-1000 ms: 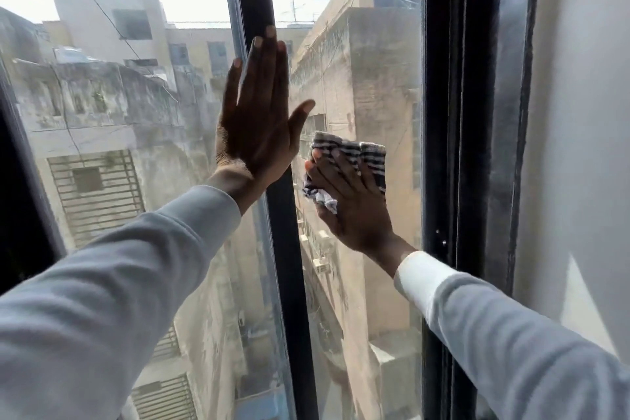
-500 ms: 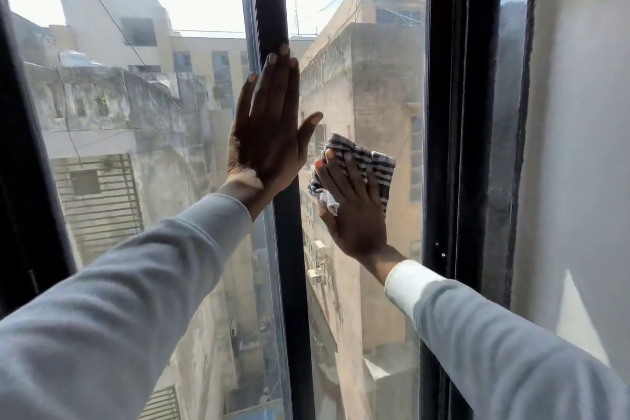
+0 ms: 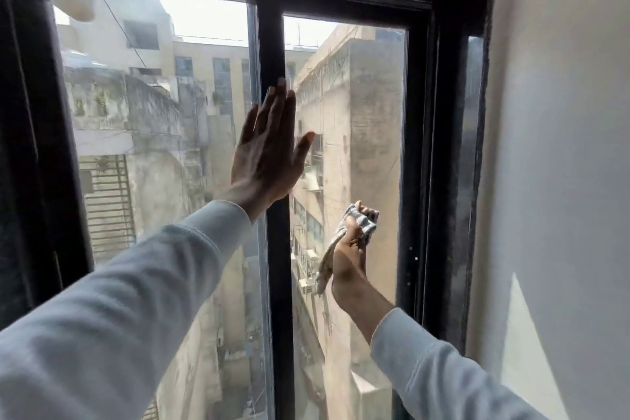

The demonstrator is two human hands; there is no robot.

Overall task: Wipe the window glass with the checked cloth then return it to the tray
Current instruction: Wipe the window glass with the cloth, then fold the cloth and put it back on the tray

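My right hand [image 3: 349, 252] grips the bunched checked cloth [image 3: 366, 223] against the right pane of the window glass [image 3: 371, 119], about midway up. A tail of the cloth hangs down along the left of my wrist. My left hand [image 3: 267, 153] rests flat with fingers spread on the black centre bar [image 3: 278, 283] and the edge of the left pane. The tray is not in view.
A black window frame [image 3: 446, 147] surrounds both panes. A white wall [image 3: 562, 147] stands close on the right. Buildings and an alley show through the glass far below.
My right hand has slid the cloth down the right pane and closed from a flat palm into a fist around it. The view has tilted up, showing the frame's top.
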